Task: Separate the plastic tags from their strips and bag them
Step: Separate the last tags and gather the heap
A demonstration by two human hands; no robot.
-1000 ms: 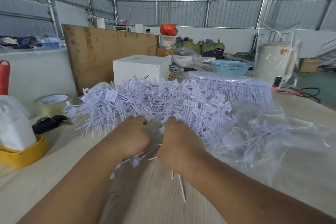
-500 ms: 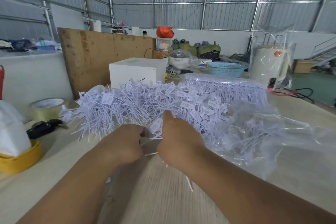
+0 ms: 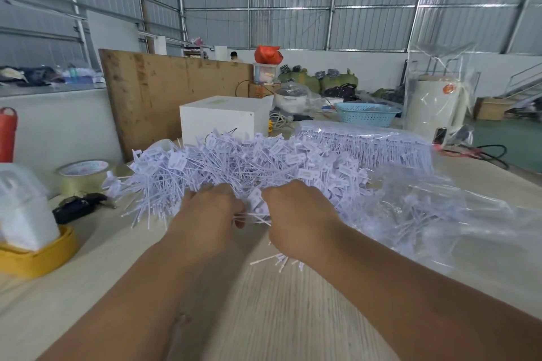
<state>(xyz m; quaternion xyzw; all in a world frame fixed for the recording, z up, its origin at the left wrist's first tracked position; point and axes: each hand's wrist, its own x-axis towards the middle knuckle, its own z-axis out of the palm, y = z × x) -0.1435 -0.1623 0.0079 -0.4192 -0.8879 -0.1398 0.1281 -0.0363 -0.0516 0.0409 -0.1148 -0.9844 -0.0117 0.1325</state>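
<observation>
Head view, the only one supplied: both hands work at the near edge of a large loose heap of white plastic tags that lies across the middle of the pale wooden table. The left hand has its fingers curled in around a small cluster of tag stems; the right hand likewise has its fingers closed on the same cluster, the two hands nearly touching, and a tag head shows between them. A few detached white stems lie on the table just below the right wrist. Behind the heap, toward the right, a bundle of tags still on their strips sits in orderly rows inside clear wrap, apparently untouched. A clear plastic bag lies crumpled on the right of the table, touching the heap, with some tags inside it; how many cannot be told through the film. Judgement: separation is under way, with one cluster in hand. Bagging appears only partly done, as most loose tags lie outside the bag, and the wrapped bundle remains to be processed.
</observation>
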